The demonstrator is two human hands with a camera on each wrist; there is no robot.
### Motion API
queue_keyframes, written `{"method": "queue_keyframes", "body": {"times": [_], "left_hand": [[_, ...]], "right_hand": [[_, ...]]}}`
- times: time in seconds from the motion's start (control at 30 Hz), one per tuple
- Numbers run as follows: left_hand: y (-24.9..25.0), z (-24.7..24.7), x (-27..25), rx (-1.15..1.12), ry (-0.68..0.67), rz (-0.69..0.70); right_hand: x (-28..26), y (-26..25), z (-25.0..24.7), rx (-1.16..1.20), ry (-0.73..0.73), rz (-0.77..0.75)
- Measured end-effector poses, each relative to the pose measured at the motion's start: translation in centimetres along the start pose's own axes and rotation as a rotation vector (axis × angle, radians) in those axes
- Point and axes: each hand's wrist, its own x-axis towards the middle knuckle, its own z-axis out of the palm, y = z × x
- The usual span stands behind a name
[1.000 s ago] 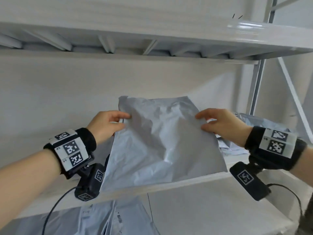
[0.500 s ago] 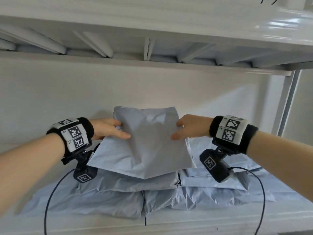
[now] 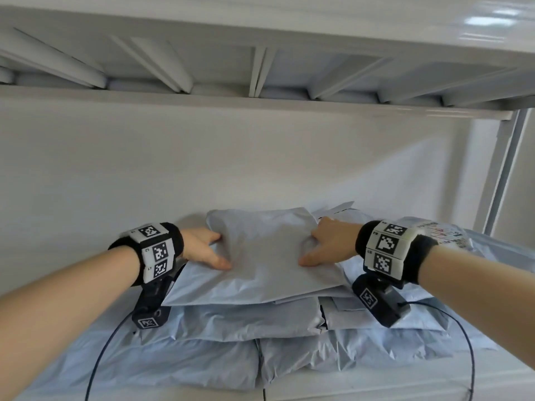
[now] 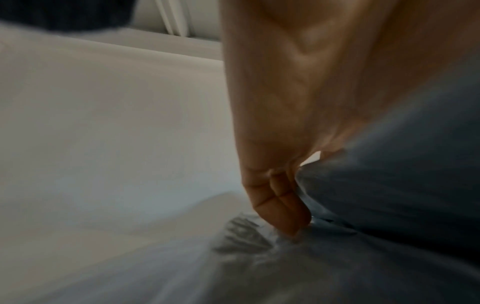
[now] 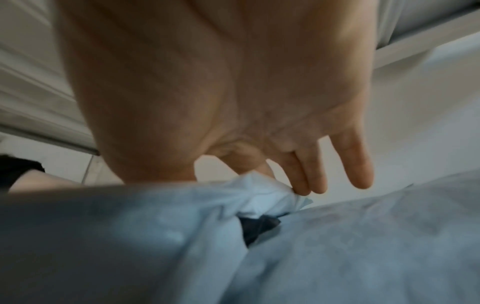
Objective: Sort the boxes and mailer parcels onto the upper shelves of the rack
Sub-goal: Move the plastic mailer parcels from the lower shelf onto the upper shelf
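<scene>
A grey mailer (image 3: 266,256) lies on top of a pile of grey mailers (image 3: 231,322) on the rack shelf (image 3: 376,392). My left hand (image 3: 208,250) holds its left edge, thumb on top. In the left wrist view its fingers (image 4: 283,207) run down along the mailer's side (image 4: 389,195), tips at the pile. My right hand (image 3: 324,247) rests at the right edge with the thumb on top. In the right wrist view its fingers (image 5: 358,164) are straight and spread, only touching the crumpled corner (image 5: 265,197).
The shelf above (image 3: 260,33) hangs low over the pile, ribs on its underside. A white wall closes the back. A rack post (image 3: 503,175) stands at the right. A mailer with a printed label (image 3: 443,233) lies behind my right wrist.
Both hands carried the mailer up and back into the shelf and set it down flat on the pile. The right fingers have straightened off its edge.
</scene>
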Motion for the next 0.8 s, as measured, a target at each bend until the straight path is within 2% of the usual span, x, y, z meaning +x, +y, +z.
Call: {"method": "queue_keyframes", "body": {"times": [0.17,0.23,0.37,0.47,0.6,0.7,0.8], "left_hand": [[-0.8,0.3,0.2,0.396,0.117,0.010],[-0.9,0.2,0.0,0.452,0.151,0.021],[-0.7,-0.1,-1.3,0.397,0.136,0.088],[-0.3,-0.3,-3.2,0.370,0.205,0.153],[0.4,-0.1,-7.0,0.253,0.313,0.317],[0.7,1.0,-10.2,0.193,0.343,0.445],[0.2,3.1,-13.7,0.087,0.298,0.532]], "right_hand": [[-0.6,-0.8,-0.2,-0.083,-0.005,0.020],[-0.9,-1.2,-0.3,-0.093,0.011,0.032],[-2.0,-1.9,-0.5,-0.021,0.024,0.045],[-3.3,-2.6,-0.9,-0.012,0.072,0.044],[-6.2,-4.4,-2.1,-0.128,0.152,0.035],[-9.1,-6.6,-3.1,-0.205,0.302,-0.085],[-12.0,-9.3,-3.5,-0.206,0.437,-0.223]]}}
